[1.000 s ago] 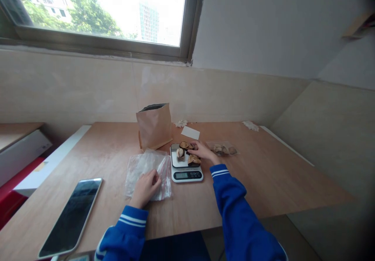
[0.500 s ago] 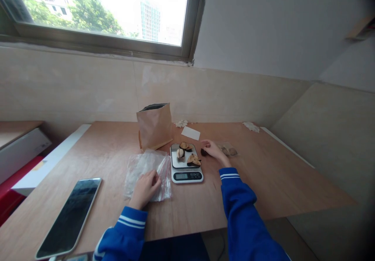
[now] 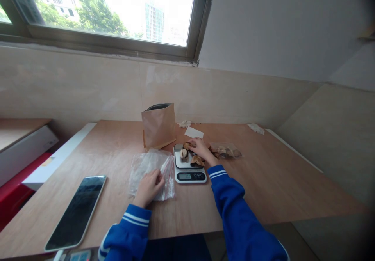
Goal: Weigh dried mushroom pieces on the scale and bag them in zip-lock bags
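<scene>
A white kitchen scale (image 3: 191,176) with a lit display stands at the middle of the table. On its plate are a pale, rounded dried mushroom (image 3: 184,153) and a brown-and-tan dried piece (image 3: 197,161). My right hand (image 3: 200,148) reaches over the plate from the right, its fingertips closed on a brown dried mushroom (image 3: 186,146) at the back. That hand partly hides the plate. Loosely curled, my left hand (image 3: 150,187) rests on clear plastic zip bags (image 3: 146,161) left of the scale; nothing shows in its fingers.
Behind the bags, a brown paper pouch (image 3: 158,127) stands open at the top. A clear pack of dried pieces (image 3: 227,151) lies right of the scale, and a white card (image 3: 193,132) behind it. A phone (image 3: 76,213) lies at the front left.
My right hand has moved left, from a dark piece beside the scale to the back of the weighing plate. The left hand stays on the bags. The view has shifted slightly.
</scene>
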A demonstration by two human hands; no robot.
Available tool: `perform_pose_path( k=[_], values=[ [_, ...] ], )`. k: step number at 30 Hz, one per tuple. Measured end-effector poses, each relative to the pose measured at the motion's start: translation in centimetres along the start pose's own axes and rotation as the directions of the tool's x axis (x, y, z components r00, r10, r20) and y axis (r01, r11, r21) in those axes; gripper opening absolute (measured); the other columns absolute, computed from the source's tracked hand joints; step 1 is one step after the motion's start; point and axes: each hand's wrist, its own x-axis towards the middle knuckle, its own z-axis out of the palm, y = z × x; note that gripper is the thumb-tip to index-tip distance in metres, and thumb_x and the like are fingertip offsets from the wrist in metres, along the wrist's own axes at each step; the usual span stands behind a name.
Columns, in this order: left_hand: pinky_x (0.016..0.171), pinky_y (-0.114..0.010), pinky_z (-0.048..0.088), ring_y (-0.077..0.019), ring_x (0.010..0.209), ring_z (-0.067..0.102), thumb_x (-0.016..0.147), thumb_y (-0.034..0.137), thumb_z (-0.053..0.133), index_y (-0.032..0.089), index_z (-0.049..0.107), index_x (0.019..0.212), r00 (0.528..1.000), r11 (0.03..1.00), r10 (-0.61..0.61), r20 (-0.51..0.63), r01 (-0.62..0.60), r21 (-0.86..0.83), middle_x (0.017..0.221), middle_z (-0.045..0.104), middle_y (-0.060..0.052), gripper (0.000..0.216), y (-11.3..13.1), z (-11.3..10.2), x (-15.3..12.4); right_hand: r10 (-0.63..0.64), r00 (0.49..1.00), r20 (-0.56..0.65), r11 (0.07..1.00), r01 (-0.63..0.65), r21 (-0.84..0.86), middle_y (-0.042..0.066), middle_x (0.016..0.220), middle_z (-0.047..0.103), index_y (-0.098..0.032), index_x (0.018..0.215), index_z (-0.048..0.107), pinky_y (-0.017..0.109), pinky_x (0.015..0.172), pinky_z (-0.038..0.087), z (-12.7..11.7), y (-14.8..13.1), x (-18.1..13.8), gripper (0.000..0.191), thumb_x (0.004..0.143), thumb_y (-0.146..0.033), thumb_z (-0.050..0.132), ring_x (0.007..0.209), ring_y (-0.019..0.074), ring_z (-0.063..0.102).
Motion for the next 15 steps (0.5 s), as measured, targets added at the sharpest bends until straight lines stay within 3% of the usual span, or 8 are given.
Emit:
perform_pose_path(
  k=[3,10,12,15],
  values=[
    [0.071,-0.034,0.036,-0.0193,0.071,0.056,0.088,0.029,0.040,0.021,0.049,0.073,1.000,1.000,0.001,0.008,-0.001,-0.001,0.077,0.063,-0.004,0.020,0.0,-0.1,0.0,-0.012,1.000,0.015,0.995,0.011,0.100,0.006,0.088,0.073,-0.023,0.082,0.076,0.039,0.086,0.049,-0.2,-0.5,0.2,0.009,0.074,-0.028,0.072,0.090,0.0253,0.065],
    [0.070,-0.032,0.036,-0.0192,0.072,0.058,0.089,0.030,0.041,0.021,0.049,0.073,1.000,1.000,0.003,0.010,-0.003,0.000,0.076,0.063,-0.003,0.021,0.1,-0.2,-0.1,-0.003,0.985,0.170,0.952,-0.049,0.303,0.006,0.091,0.074,-0.021,0.086,0.077,0.033,0.078,0.052,0.1,-1.9,1.1,0.016,0.078,-0.032,0.068,0.085,0.0223,0.068],
    [0.070,-0.033,0.037,-0.0191,0.073,0.057,0.089,0.030,0.041,0.021,0.049,0.073,1.000,1.000,0.004,0.014,-0.004,-0.003,0.077,0.063,-0.003,0.021,0.1,-0.2,-0.1,0.007,0.988,0.153,0.945,-0.056,0.322,0.007,0.094,0.075,-0.021,0.087,0.076,0.034,0.081,0.052,0.0,-2.0,1.0,0.018,0.080,-0.031,0.064,0.089,0.0224,0.068],
    [0.071,-0.033,0.037,-0.0193,0.072,0.057,0.089,0.030,0.040,0.021,0.049,0.073,1.000,1.000,0.003,0.013,-0.003,-0.003,0.077,0.063,-0.003,0.021,0.0,-0.2,0.0,0.064,0.997,0.032,0.932,-0.071,0.356,0.007,0.098,0.075,-0.021,0.088,0.074,0.036,0.087,0.051,-0.6,-1.7,0.2,0.020,0.083,-0.031,0.058,0.093,0.0218,0.067]
  ],
)
